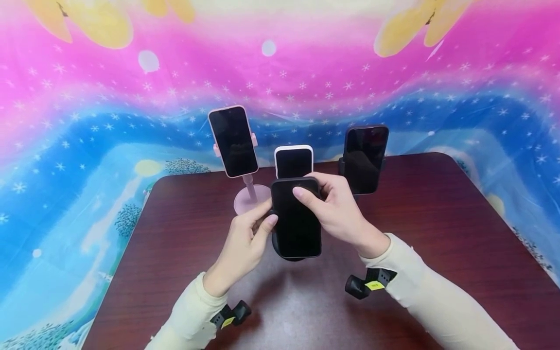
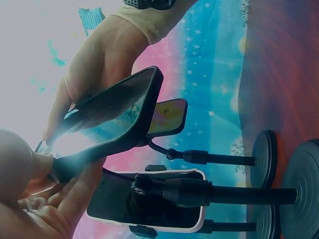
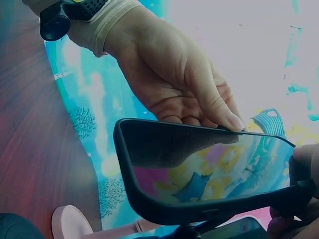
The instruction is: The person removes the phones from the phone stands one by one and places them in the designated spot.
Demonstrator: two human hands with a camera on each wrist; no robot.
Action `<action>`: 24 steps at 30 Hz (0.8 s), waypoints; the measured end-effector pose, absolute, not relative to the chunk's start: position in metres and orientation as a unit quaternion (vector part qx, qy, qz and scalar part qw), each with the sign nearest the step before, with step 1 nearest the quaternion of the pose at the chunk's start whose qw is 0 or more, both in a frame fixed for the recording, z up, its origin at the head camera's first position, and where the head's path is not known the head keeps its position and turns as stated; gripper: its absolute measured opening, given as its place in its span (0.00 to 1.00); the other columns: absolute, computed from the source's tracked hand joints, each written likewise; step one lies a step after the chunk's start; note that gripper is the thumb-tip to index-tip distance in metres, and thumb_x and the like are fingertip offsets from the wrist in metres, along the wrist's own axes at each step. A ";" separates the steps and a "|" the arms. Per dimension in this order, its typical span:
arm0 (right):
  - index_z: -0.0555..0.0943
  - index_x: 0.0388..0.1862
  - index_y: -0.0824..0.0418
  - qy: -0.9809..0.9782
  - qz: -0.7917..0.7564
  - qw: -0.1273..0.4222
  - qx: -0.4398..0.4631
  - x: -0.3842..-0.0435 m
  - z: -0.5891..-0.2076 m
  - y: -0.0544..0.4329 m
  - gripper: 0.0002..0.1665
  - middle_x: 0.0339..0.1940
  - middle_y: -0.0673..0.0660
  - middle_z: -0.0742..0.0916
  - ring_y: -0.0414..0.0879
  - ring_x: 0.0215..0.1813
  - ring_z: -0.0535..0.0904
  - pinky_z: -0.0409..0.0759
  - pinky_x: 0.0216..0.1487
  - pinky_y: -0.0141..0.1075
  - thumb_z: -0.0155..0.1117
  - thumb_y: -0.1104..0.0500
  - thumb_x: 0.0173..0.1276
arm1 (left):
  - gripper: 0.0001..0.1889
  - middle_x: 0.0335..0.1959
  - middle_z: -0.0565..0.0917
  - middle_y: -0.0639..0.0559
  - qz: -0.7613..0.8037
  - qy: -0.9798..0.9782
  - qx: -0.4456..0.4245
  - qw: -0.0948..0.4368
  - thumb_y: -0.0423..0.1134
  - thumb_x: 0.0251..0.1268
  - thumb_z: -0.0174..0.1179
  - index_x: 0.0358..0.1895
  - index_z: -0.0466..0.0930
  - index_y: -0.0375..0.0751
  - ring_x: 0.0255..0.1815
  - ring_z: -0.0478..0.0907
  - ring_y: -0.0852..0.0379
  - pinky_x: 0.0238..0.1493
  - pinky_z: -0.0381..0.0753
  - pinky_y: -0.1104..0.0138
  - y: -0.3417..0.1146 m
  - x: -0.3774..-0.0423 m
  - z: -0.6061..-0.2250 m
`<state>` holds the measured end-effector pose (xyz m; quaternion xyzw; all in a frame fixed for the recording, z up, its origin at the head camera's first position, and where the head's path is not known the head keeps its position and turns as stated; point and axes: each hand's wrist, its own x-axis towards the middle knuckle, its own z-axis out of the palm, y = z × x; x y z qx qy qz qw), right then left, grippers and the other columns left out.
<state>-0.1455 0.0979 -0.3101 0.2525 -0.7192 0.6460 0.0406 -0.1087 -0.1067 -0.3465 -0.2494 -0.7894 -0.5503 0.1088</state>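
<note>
A black smartphone stands before me, its dark screen facing me. My right hand grips its upper right part, thumb over the screen and fingers behind. At the left edge my left hand pinches phone and holder side, thumb in front. In the left wrist view the phone tilts above a black phone stand with a round base; its clamp is mostly hidden behind the phone. The right wrist view has the left hand at the phone's far long edge, and the screen mirrors the backdrop.
Behind, a pink stand carries a pink-framed phone. A white-framed phone is partly covered by the black one. To the right a dark phone sits in another holder. The brown table meets a patterned cloth.
</note>
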 end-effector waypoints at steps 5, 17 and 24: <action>0.85 0.44 0.67 -0.721 0.645 0.034 0.252 -0.147 -0.308 0.097 0.07 0.35 0.63 0.89 0.46 0.34 0.89 0.90 0.40 0.41 0.63 0.64 0.73 | 0.21 0.59 0.85 0.40 -0.556 -0.785 -0.252 0.105 0.29 0.75 0.55 0.68 0.75 0.33 0.42 0.83 0.59 0.44 0.89 0.67 -0.108 -0.110 -0.345; 0.85 0.44 0.67 -0.721 0.647 0.038 0.245 -0.149 -0.308 0.097 0.08 0.34 0.58 0.90 0.46 0.34 0.88 0.90 0.39 0.39 0.63 0.63 0.74 | 0.21 0.59 0.85 0.42 -0.553 -0.792 -0.243 0.089 0.29 0.74 0.56 0.68 0.75 0.35 0.42 0.83 0.57 0.45 0.89 0.66 -0.108 -0.110 -0.339; 0.85 0.43 0.67 -0.720 0.649 0.039 0.242 -0.148 -0.307 0.096 0.08 0.33 0.54 0.89 0.46 0.33 0.88 0.90 0.38 0.39 0.63 0.62 0.74 | 0.21 0.58 0.86 0.42 -0.555 -0.794 -0.234 0.081 0.29 0.74 0.56 0.68 0.76 0.35 0.42 0.83 0.59 0.47 0.89 0.66 -0.108 -0.109 -0.338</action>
